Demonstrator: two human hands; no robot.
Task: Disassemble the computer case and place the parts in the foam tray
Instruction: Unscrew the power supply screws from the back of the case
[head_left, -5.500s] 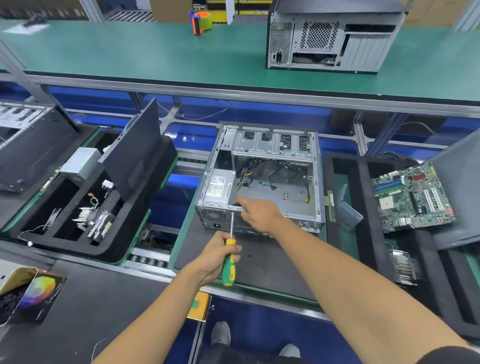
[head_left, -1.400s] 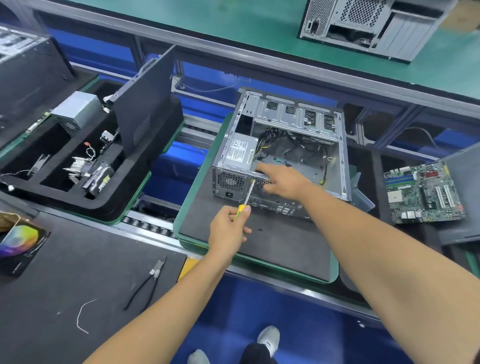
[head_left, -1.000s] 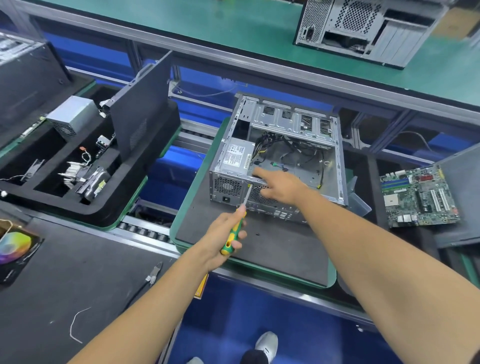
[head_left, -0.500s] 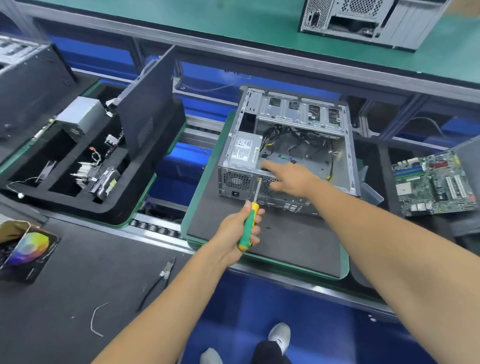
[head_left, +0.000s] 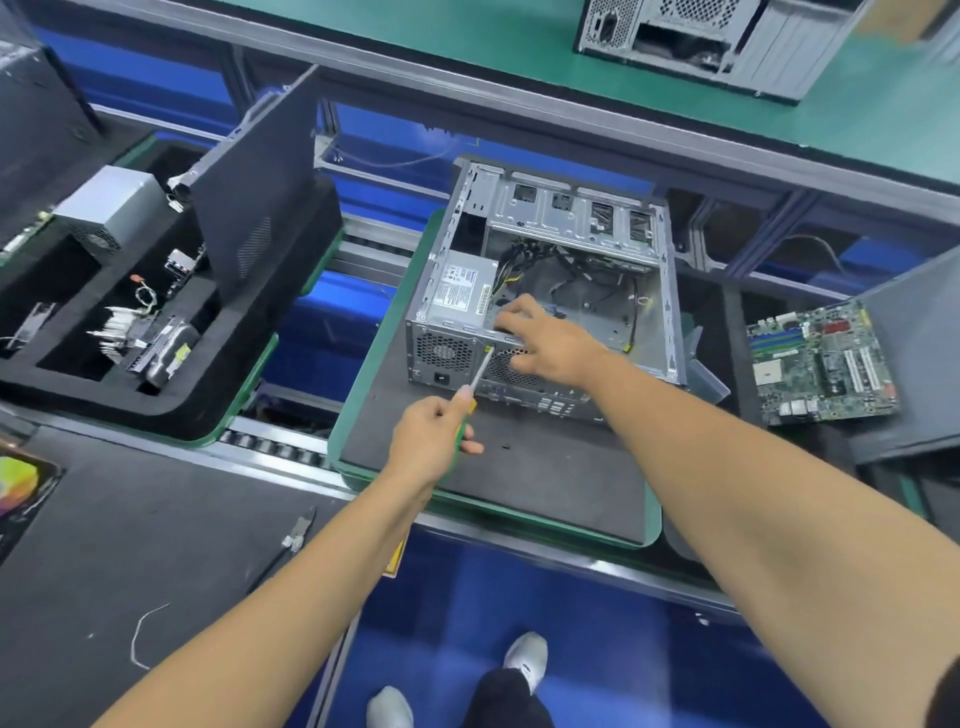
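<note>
The left hand grips one screwdriver, its tip at the rear edge of one open computer case. The right hand, fingers loosely curled and holding nothing, braces on that edge just beyond. The tip may slip toward those fingers. One foam tray sits far left of the left hand.

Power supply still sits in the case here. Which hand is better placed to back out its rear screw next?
Left. The left hand grips the screwdriver, its tip at the case's rear edge beside the power supply. The right hand carries no tool and rests on that edge.
</note>
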